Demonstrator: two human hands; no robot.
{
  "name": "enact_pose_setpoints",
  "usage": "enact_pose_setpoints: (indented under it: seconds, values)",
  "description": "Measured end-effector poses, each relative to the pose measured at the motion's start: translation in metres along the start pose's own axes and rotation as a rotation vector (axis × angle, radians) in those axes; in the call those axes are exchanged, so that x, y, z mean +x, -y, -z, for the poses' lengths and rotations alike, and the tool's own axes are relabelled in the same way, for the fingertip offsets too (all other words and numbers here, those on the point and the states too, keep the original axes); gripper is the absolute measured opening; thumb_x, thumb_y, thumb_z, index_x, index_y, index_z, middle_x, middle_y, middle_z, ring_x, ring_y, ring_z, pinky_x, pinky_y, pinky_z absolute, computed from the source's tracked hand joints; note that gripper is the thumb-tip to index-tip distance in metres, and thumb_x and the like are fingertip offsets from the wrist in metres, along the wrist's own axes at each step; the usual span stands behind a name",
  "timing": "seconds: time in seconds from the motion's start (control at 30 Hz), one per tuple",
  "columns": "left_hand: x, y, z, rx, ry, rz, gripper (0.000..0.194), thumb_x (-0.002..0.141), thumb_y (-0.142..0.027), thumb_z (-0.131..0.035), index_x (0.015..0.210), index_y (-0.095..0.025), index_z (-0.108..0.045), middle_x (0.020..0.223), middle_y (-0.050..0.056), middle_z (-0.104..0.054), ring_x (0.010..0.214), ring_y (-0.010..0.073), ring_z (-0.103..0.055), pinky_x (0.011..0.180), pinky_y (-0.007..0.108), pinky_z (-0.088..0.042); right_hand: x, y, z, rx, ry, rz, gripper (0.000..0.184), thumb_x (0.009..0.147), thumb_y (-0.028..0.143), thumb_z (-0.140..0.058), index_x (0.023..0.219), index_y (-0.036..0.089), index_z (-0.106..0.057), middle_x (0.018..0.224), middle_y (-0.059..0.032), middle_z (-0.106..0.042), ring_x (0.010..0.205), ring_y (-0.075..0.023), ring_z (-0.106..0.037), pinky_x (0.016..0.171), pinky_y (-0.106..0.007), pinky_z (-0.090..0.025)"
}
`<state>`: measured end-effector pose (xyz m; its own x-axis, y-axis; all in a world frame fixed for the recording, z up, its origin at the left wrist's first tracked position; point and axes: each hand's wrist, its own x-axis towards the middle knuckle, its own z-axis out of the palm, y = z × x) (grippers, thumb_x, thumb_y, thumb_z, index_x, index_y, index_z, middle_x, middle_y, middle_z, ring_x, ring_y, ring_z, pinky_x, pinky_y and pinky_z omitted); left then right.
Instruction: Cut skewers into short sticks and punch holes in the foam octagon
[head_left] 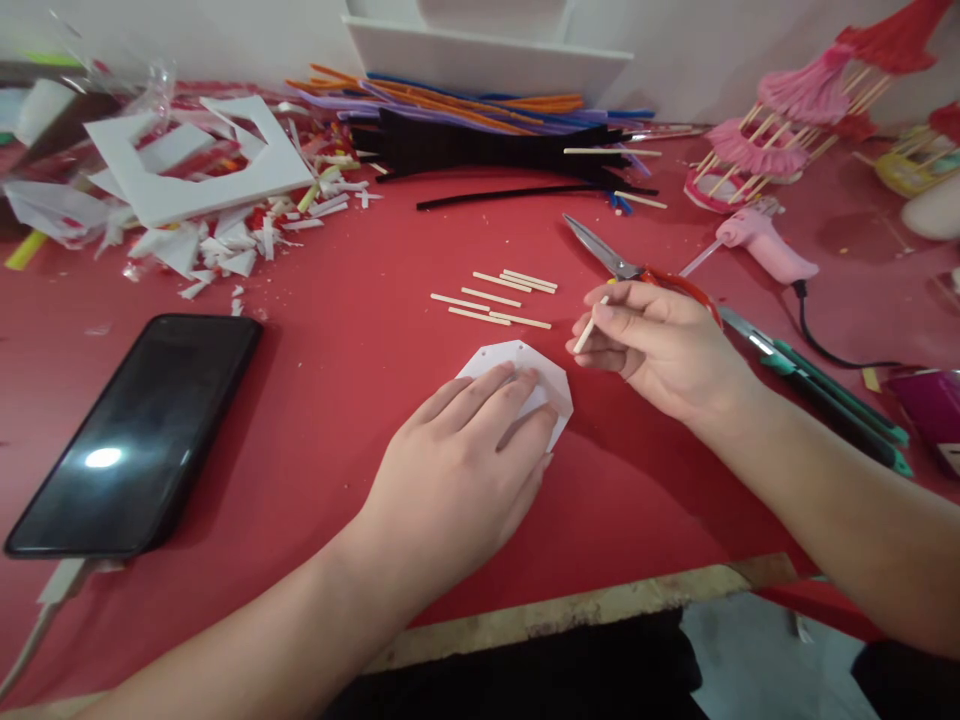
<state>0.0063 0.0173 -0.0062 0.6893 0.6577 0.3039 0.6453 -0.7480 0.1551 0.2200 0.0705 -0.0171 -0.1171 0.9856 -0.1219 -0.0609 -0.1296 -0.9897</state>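
Left hand (465,470) lies flat, palm down, fingers spread over a white card (517,362) on the red table (337,350); it presses the card without gripping it. The card is a small polygon, its far edge and right corner showing past the fingers.

Right hand (660,345) pinches a short stick (589,326) between thumb and fingertips, just right of the card and above the table. The stick tilts, its lower end toward the card.

Loose sticks (495,295) lie in a row just beyond the card. Scissors (622,265) lie behind the right hand. Glue gun (765,245) sits farther right. Phone (142,430), screen dark, lies well left. Pipe cleaners (480,130) and paper scraps (217,240) are at the far edge.
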Motion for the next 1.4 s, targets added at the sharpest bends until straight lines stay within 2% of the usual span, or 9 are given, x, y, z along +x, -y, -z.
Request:
enact_pose_setpoints:
  seconds: [0.13,0.27,0.53,0.63,0.77,0.9,1.07,1.2,1.4]
  values:
    - [0.0,0.0,0.001,-0.005,-0.005,0.0,0.027,0.091,-0.024,-0.051,0.113,-0.02,-0.066,0.121,0.008,-0.066,0.122,0.0261,-0.056,0.098,0.043,-0.052,0.003,0.0,0.004,0.09,0.03,-0.111,0.009,0.086,0.03,-0.064,0.086,0.021,-0.062,0.082,0.001,-0.072,0.081,-0.0137,-0.072,0.073,-0.028,-0.062]
    - [0.001,0.0,0.001,0.0,0.007,0.006,0.028,0.091,-0.024,-0.05,0.115,-0.021,-0.066,0.121,0.008,-0.066,0.122,0.0262,-0.056,0.098,0.044,-0.052,0.003,0.0,0.007,0.112,0.079,-0.131,0.008,0.087,0.03,-0.063,0.086,0.023,-0.063,0.083,0.002,-0.072,0.083,-0.0128,-0.072,0.075,-0.027,-0.062]
    - [0.0,0.0,0.0,-0.001,0.01,0.007,0.029,0.091,-0.024,-0.05,0.116,-0.022,-0.065,0.121,0.007,-0.066,0.122,0.0259,-0.056,0.099,0.044,-0.051,0.004,0.002,0.004,0.154,0.045,-0.152,0.008,0.086,0.029,-0.063,0.085,0.021,-0.062,0.08,0.0015,-0.072,0.078,-0.0119,-0.071,0.073,-0.026,-0.062]
    - [0.0,0.0,0.001,0.0,0.014,0.004,0.029,0.091,-0.023,-0.05,0.116,-0.022,-0.065,0.121,0.007,-0.066,0.122,0.0263,-0.056,0.098,0.044,-0.052,-0.003,0.004,-0.002,0.018,0.04,-0.006,0.008,0.086,0.03,-0.063,0.088,0.022,-0.061,0.078,0.0016,-0.071,0.077,-0.0144,-0.072,0.071,-0.029,-0.062]
    - [0.0,0.0,0.001,0.014,0.008,-0.007,0.031,0.091,-0.023,-0.051,0.119,-0.021,-0.063,0.122,0.008,-0.065,0.12,0.027,-0.058,0.097,0.045,-0.052,-0.021,0.009,-0.012,-0.451,0.016,0.38,0.014,0.083,0.024,-0.067,0.097,0.025,-0.065,0.09,-0.0004,-0.073,0.082,-0.0162,-0.071,0.075,-0.029,-0.061]
    - [0.0,0.0,-0.001,0.023,-0.032,-0.012,0.028,0.09,-0.024,-0.052,0.115,-0.022,-0.065,0.125,0.008,-0.064,0.119,0.0277,-0.059,0.097,0.045,-0.053,-0.031,0.011,-0.014,-0.746,0.073,0.613,0.016,0.085,0.021,-0.064,0.1,0.026,-0.067,0.095,0.0013,-0.074,0.084,-0.0144,-0.071,0.078,-0.026,-0.059]
    - [-0.001,0.0,-0.001,0.025,-0.041,-0.012,0.027,0.09,-0.024,-0.053,0.114,-0.022,-0.065,0.122,0.007,-0.066,0.118,0.0271,-0.06,0.098,0.044,-0.052,-0.029,0.009,-0.011,-0.773,0.081,0.677,0.025,0.082,0.023,-0.069,0.107,0.023,-0.064,0.088,0.0024,-0.075,0.081,-0.013,-0.071,0.076,-0.022,-0.058]
    - [-0.001,0.001,-0.001,0.025,-0.034,-0.013,0.027,0.09,-0.024,-0.053,0.114,-0.021,-0.065,0.122,0.007,-0.066,0.119,0.0271,-0.059,0.098,0.045,-0.052,-0.028,0.009,-0.012,-0.808,0.078,0.692,0.015,0.082,0.025,-0.07,0.096,0.022,-0.064,0.09,0.0024,-0.074,0.079,-0.0121,-0.071,0.07,-0.02,-0.057]
    - [0.0,0.001,-0.002,0.035,-0.052,-0.024,0.025,0.089,-0.024,-0.053,0.112,-0.022,-0.066,0.122,0.007,-0.066,0.118,0.0277,-0.059,0.096,0.045,-0.053,-0.028,0.013,-0.01,-0.85,0.117,0.693,0.008,0.084,0.022,-0.067,0.091,0.023,-0.065,0.089,0.0031,-0.074,0.083,-0.0113,-0.07,0.075,-0.021,-0.055]
